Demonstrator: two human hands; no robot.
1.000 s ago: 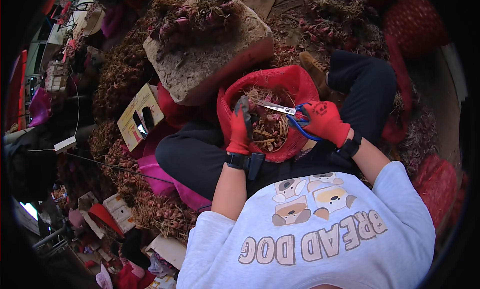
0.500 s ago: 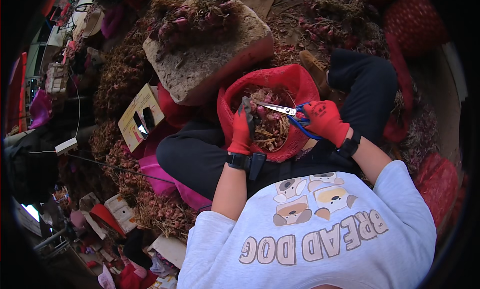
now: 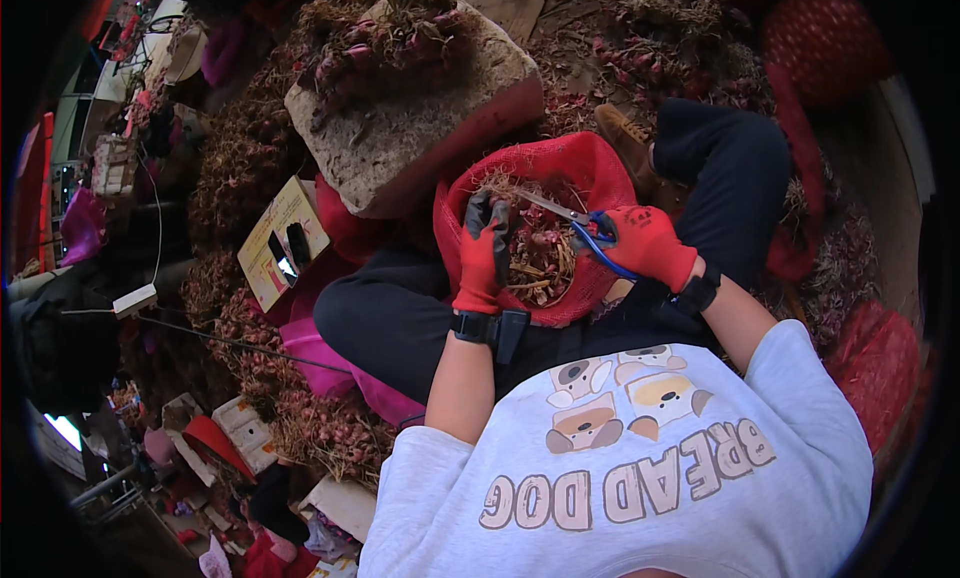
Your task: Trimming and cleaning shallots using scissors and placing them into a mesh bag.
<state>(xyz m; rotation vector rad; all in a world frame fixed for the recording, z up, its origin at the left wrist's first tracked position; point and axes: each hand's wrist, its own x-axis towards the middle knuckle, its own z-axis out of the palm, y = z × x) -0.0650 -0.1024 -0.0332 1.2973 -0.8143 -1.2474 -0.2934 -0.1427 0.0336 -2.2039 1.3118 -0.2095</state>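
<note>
Blue-handled scissors (image 3: 553,206) are in my right hand (image 3: 648,243), which wears a red glove with dark fingers. Their blades point left and slightly away, reaching dry, stringy roots beside my left fingertips. My left hand (image 3: 484,258), gloved the same way, is closed with its fingers curled up at the left of the bag opening. It pinches what seems to be a shallot with dry roots, mostly hidden by the fingers. Under both hands, a red mesh bag (image 3: 606,168) stands open between my legs. Shallots (image 3: 540,246) and dry straw-coloured trimmings lie inside it.
A rough stone-like block (image 3: 440,108) with a heap of dried shallots (image 3: 385,53) on top stands beyond the bag. More shallot bunches (image 3: 325,423) lie at left. A cardboard piece (image 3: 283,243) carries a phone-like dark object. A filled red mesh sack (image 3: 830,48) is at far right.
My left fingers have curled upward and turned. The scissor blades have swung so their tips point more away from me, against the dry roots; the blades look closer together.
</note>
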